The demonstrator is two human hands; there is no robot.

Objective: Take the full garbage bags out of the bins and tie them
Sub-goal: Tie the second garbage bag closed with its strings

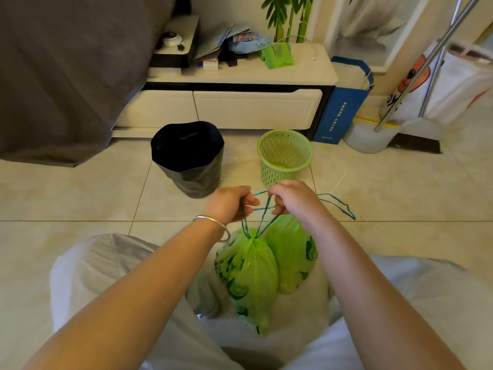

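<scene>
Fingers (250,201) of left hand (230,204) and right hand (290,197) are pinching teal drawstrings (262,209), crossing them to knot | two green bags (253,273) are hanging at 6 o'clock | green basket (285,156) and black-lined bin (188,158) are standing at 12 o'clock on tiled floor (80,198).

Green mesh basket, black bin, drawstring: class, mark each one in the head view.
Green mesh basket (285,166): head view, front wall.
Black bin (198,180): head view, outer side.
Drawstring (338,204): head view, loose loop right of the hands.
</scene>
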